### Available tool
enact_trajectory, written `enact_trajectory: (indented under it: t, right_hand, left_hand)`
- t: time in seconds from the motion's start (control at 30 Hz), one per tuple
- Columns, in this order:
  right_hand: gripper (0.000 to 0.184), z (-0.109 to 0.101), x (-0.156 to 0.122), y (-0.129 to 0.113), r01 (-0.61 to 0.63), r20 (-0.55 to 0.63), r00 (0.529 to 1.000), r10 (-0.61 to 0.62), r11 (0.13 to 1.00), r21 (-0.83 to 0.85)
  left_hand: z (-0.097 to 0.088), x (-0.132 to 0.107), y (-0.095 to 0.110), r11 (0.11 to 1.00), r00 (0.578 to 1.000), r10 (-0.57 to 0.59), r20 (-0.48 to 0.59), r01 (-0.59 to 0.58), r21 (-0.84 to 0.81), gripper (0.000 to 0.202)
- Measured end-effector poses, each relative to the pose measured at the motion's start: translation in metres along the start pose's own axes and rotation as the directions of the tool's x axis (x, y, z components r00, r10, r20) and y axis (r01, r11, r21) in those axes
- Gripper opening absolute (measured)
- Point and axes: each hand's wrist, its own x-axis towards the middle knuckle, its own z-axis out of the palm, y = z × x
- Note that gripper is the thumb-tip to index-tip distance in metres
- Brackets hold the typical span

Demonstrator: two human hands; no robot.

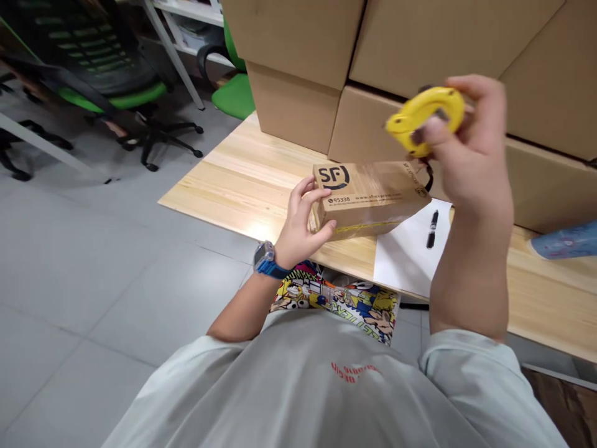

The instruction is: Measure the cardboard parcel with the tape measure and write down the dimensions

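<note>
My left hand (305, 218) is wrapped round the left end of a small cardboard box (368, 214). Its fingers lie over the top and its thumb presses on the near side. The box has black SF printing, shiny tape and a yellow line along its near side; it sits tilted at the table edge. Above its right end, my right hand (466, 137) grips a yellow box cutter (441, 99) with a rounded, looped body. The thumb rests on a dark part of it. Motion blurs the cutter slightly, and I cannot make out a blade. A black strap hangs below.
A white paper sheet (405, 255) with a black marker (433, 229) lies right of the box on the wooden table (224, 180). Large stacked cartons (293, 106) stand behind. A blue cylinder (566, 241) lies at right. Office chairs (116, 93) stand on the left.
</note>
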Motion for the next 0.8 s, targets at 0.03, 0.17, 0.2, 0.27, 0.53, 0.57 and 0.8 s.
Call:
enact_trajectory:
  t: [0.03, 0.17, 0.2, 0.27, 0.53, 0.57, 0.8]
  right_hand:
    - [0.047, 0.007, 0.002, -0.006, 0.033, 0.117, 0.993, -0.028, 0.998, -0.046]
    - [0.045, 0.042, 0.002, -0.010, 0.139, 0.449, 0.892, -0.061, 0.980, -0.142]
    - [0.043, 0.047, 0.000, -0.007, 0.178, 0.468, 0.880, -0.082, 0.970, -0.165]
    - [0.041, 0.053, -0.005, 0.000, 0.245, 0.491, 0.863, -0.119, 0.948, -0.202]
    - [0.039, 0.047, -0.013, 0.004, 0.281, 0.423, 0.893, -0.157, 0.927, -0.249]
    - [0.038, 0.045, -0.013, 0.003, 0.284, 0.413, 0.897, -0.160, 0.923, -0.259]
    - [0.040, -0.010, -0.025, 0.033, 0.064, 0.255, 0.967, -0.003, 0.971, -0.231]
  left_hand:
    - [0.004, -0.001, 0.001, 1.000, 1.000, 0.005, -0.014, -0.005, -0.004, 0.054]
    - [0.008, -0.009, 0.000, 0.997, 0.997, -0.070, -0.017, 0.069, -0.047, 0.072]
    - [0.007, -0.009, 0.000, 0.993, 0.994, -0.101, -0.030, 0.099, -0.070, 0.079]
    - [0.003, -0.005, -0.001, 0.984, 0.986, -0.152, -0.072, 0.144, -0.107, 0.087]
    - [0.013, 0.040, 0.015, 0.990, 0.996, -0.079, 0.032, 0.074, 0.120, 0.076]
    - [0.015, 0.041, 0.017, 0.988, 0.996, -0.082, 0.033, 0.077, 0.131, 0.073]
    - [0.009, 0.038, 0.012, 0.978, 0.992, -0.088, 0.095, 0.068, 0.196, 0.060]
